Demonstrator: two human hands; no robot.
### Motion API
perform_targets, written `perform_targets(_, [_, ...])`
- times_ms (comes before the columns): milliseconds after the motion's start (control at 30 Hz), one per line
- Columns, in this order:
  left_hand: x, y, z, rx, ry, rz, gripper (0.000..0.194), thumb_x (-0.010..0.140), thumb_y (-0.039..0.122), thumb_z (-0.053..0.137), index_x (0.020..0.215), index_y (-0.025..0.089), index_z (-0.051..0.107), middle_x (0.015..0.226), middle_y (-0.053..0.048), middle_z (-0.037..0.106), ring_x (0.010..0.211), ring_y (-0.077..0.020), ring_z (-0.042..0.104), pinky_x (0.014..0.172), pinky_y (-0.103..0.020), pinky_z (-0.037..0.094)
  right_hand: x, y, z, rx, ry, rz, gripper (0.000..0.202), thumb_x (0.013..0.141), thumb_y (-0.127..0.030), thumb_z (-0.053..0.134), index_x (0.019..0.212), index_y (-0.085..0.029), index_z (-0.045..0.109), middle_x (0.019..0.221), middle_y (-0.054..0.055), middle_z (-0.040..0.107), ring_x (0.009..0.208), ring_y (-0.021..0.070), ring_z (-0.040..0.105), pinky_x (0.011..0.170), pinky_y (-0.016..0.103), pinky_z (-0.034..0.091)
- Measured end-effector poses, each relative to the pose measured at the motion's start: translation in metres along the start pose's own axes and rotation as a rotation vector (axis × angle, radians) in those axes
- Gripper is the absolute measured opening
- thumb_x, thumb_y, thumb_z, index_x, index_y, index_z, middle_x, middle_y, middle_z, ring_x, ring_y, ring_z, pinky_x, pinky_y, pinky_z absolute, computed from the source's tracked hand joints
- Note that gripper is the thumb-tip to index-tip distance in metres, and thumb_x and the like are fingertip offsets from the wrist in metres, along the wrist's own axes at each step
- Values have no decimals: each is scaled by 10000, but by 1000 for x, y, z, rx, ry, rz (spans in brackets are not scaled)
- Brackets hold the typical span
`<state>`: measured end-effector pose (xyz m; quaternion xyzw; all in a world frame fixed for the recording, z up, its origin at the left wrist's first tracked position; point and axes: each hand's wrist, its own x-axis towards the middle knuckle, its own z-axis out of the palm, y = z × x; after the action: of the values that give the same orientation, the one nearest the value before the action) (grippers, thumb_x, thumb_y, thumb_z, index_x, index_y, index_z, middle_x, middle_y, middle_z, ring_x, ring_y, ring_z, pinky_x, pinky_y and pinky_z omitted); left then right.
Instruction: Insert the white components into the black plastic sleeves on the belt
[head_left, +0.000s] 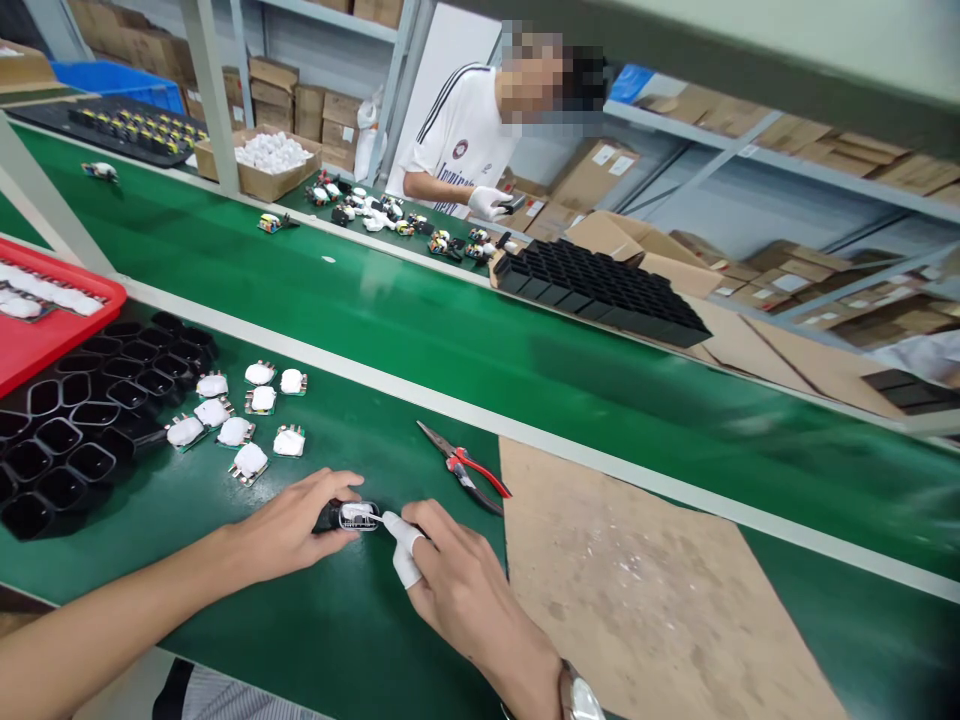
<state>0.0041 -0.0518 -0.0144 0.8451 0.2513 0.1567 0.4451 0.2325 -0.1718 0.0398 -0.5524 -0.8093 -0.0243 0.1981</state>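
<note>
My left hand (304, 525) is wrapped round a small black housing (360, 516), its open end turned toward my right hand, with white material and a board inside. My right hand (442, 560), with white covers on two fingertips, pinches something thin and pale at the housing's opening; what it is I cannot make out. Several small boards topped with white pads (236, 432) lie on the green table behind my left hand. Pliers with red and black handles (465, 465) rest open beyond my right hand.
Black empty housings (82, 410) stand at the left beside a red tray (60, 345). A brown board (637, 580) lies at the right. Across the green conveyor (420, 320), a person (465, 150) in white gloves stands near assemblies and a black housing block (600, 290).
</note>
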Motion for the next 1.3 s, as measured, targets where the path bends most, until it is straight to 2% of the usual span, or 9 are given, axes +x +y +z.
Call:
perform_targets(133, [0,0,0,-6,-4,3,538,978,275,684,1458,312,445,1261,-70,708,1195,-269,703,1033,-433,571,-3,-3,-10,16,20,-7,232,928,-20,445,848,-220,530,1003,89,614,767,183,558,529,320,393])
perform_targets(233, [-1,0,1,10,-3,1,541,986,278,678,1469,316,438,1249,-65,686,1172,-266,705,993,-412,587,-2,-9,-15,-74,4,-28,248,879,-8,450,784,-229,511,1002,108,615,800,213,562,523,327,402])
perform_targets(367, [-3,-1,3,79,38,45,507,1001,286,663,1458,300,443,1181,-54,646,1021,-233,716,917,-378,601,2,-18,-19,-176,15,-60,278,816,24,440,735,-232,514,984,122,616,807,239,544,530,341,419])
perform_targets(467, [-4,0,4,121,65,100,506,1017,284,647,1466,292,413,1145,-51,633,948,-215,699,882,-365,599,3,-24,-20,-211,15,-68,283,824,24,443,725,-228,527,966,124,613,801,246,526,529,345,423])
perform_targets(800, [-5,3,8,223,167,228,478,1052,295,599,1471,272,369,1074,-54,660,923,-231,672,804,-349,590,-3,-40,-15,-341,-16,-65,226,848,-26,505,749,-218,571,1025,155,624,889,274,548,604,353,472])
perform_targets(1067, [-5,2,10,229,223,258,444,1058,297,585,1459,248,400,1089,-67,672,884,-216,675,753,-335,600,-2,-43,-16,-343,-3,-21,265,844,8,442,758,-201,580,1033,135,631,897,255,546,634,328,477])
perform_targets(1300, [-4,4,9,270,240,306,439,1058,301,592,1451,222,414,1033,-64,685,889,-232,677,751,-349,615,1,-45,-12,-368,43,-41,285,883,8,432,748,-184,594,1025,143,628,887,253,547,626,320,462])
